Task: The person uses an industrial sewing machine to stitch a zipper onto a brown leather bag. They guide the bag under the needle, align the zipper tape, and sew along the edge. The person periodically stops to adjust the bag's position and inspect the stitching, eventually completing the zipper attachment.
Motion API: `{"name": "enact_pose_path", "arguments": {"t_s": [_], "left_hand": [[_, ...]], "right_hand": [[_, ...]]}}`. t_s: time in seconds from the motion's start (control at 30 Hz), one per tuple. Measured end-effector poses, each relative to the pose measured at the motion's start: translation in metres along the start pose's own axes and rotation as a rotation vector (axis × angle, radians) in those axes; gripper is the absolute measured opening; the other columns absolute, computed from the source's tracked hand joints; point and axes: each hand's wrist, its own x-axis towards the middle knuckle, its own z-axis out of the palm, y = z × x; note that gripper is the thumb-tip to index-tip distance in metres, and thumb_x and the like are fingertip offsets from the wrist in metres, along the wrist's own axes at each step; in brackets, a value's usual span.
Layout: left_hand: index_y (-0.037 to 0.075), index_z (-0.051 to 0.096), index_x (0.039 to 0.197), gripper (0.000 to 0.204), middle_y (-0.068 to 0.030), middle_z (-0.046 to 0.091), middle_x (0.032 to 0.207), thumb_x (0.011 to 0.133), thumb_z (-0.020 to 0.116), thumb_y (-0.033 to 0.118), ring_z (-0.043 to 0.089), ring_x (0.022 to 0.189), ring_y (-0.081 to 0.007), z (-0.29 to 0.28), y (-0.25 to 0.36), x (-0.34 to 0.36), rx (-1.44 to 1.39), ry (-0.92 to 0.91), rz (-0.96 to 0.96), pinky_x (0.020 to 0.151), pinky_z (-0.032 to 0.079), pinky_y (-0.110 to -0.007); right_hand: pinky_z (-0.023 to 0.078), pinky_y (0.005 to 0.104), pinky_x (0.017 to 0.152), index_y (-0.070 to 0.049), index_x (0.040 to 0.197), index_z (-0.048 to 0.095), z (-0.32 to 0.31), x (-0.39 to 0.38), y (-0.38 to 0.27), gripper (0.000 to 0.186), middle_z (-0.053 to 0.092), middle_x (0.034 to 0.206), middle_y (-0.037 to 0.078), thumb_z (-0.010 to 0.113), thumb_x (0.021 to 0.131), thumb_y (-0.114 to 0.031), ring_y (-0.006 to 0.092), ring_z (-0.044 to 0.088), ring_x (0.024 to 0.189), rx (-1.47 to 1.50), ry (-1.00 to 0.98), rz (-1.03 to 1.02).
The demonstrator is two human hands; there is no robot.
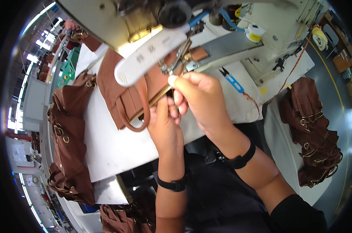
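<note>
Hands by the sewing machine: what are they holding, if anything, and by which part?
The left hand and right hand both hold the brown bag piece along its zipper edge.

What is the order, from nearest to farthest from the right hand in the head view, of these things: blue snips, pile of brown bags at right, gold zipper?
From the right hand:
1. Gold zipper: at its fingertips, toward the left.
2. Blue snips: just right, on the white table.
3. Pile of brown bags: far right.
</note>
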Motion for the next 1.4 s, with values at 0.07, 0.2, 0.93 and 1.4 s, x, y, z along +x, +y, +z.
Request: {"name": "enact_pose_path", "arguments": {"t_s": [0.07,0.2,0.93,1.4], "left_hand": [[0.001,0.06,0.119,0.015,-0.0015,0.059,0.086,0.109,0.054,0.011,0.048,0.062,-0.0029,-0.014,-0.001,-0.001,-0.096,0.033,-0.001,0.048,0.037,-0.018],[0.0,0.061,0.117,0.015,-0.0038,0.062,0.095,0.108,0.056,0.01,0.055,0.067,-0.0069,-0.031,-0.007,0.001,-0.004,0.138,0.037,0.051,0.042,-0.019],[0.004,0.077,0.108,0.031,-0.0092,0.079,0.107,0.081,0.071,-0.011,0.072,0.09,-0.025,-0.018,0.06,0.029,1.348,-0.384,1.247,0.088,0.05,-0.039],[0.005,0.077,0.106,0.03,-0.0083,0.079,0.106,0.082,0.069,-0.011,0.072,0.094,-0.0237,-0.01,0.061,0.034,1.319,-0.362,1.214,0.092,0.047,-0.034]], "right_hand": [[0.044,0.0222,0.047,-0.005,0.074,0.063,0.003,0.001,-0.001,0.029,0.063,0.066,0.002,0.067,0.1,-0.016,0.006,0.055,0.051,-0.059,0.003,-0.065],[0.045,0.0205,0.051,-0.003,0.08,0.068,-0.003,0.001,0.003,0.026,0.065,0.069,0.002,0.064,0.102,-0.015,0.0042,0.055,0.053,-0.079,-0.004,-0.083],[0.045,0.0208,0.052,-0.002,0.082,0.067,-0.001,0.001,0.009,0.024,0.067,0.07,0.004,0.066,0.101,-0.014,0.0055,0.056,0.054,0.01,0.002,-0.09],[0.046,0.0212,0.049,0.0,0.083,0.069,0.002,0.003,0.005,0.024,0.067,0.068,0.005,0.067,0.101,-0.015,0.0064,0.058,0.051,-0.038,0.073,-0.084]]}}
